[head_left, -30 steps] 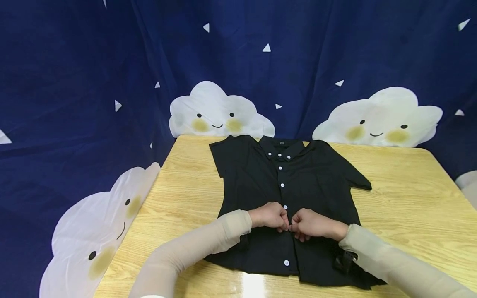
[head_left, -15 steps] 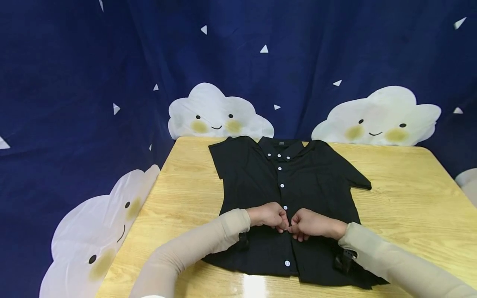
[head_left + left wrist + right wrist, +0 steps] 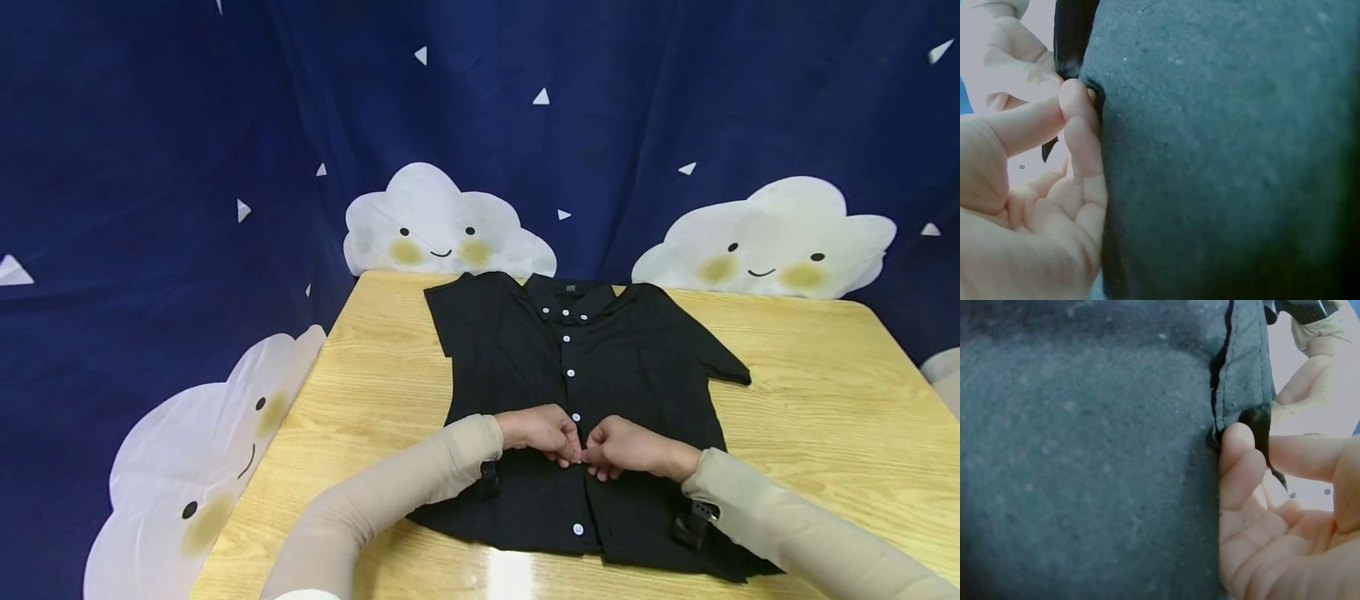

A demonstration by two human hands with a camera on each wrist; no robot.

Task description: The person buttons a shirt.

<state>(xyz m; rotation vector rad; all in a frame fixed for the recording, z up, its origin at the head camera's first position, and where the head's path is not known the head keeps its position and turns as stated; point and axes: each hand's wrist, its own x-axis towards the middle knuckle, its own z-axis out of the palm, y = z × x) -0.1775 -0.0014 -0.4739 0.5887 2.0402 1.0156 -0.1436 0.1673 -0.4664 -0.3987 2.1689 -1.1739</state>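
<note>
A black short-sleeved shirt (image 3: 510, 358) lies spread front up, collar at the far side, white buttons running down its front. At the lower front opening, my left hand (image 3: 542, 429) pinches the shirt's edge between thumb and fingertips. My right hand (image 3: 632, 447) pinches the placket (image 3: 1244, 369) directly beside it, and the fingertips of both hands meet. A small pale spot, perhaps a button, peeks out by the left fingertips in the left wrist view; the fingers hide most of it. Below the hands a white button (image 3: 577, 529) shows near the hem, where the two front edges lie slightly apart.
The shirt rests on a wood-grain table (image 3: 375, 358). Behind and left of the table hangs a dark blue curtain (image 3: 480, 100) with white clouds and triangles. Dark wrist straps (image 3: 696, 521) sit under the pale sleeves.
Both hands stay at the same spot on the shirt's front, with only tiny finger shifts. The whole head view moves slightly.
</note>
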